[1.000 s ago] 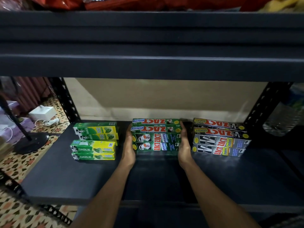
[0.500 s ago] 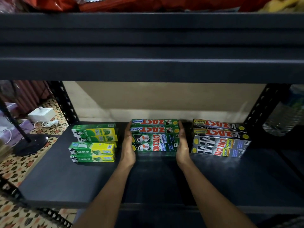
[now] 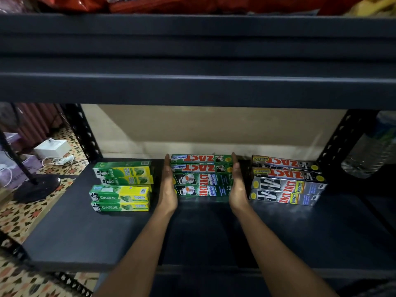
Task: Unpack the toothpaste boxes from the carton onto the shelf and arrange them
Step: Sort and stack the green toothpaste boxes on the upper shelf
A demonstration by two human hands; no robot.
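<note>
- While flat palms press its 2 ends, the green Zact stack (image 3: 201, 179) sits mid-shelf (image 3: 85, 232), between the Darlie boxes (image 3: 122, 185) and grey Zact boxes (image 3: 287, 181).
- Left hand (image 3: 168, 189) and right hand (image 3: 236, 187) keep fingers straight, gripping nothing.
- Risk, as I judge it: uneven pressure could skew the stack or nudge neighbours.

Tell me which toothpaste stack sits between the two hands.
The middle stack, green Zact Whitening boxes: left hand and right hand flank its ends. Darlie and grey Zact Smokers stand apart.
</note>
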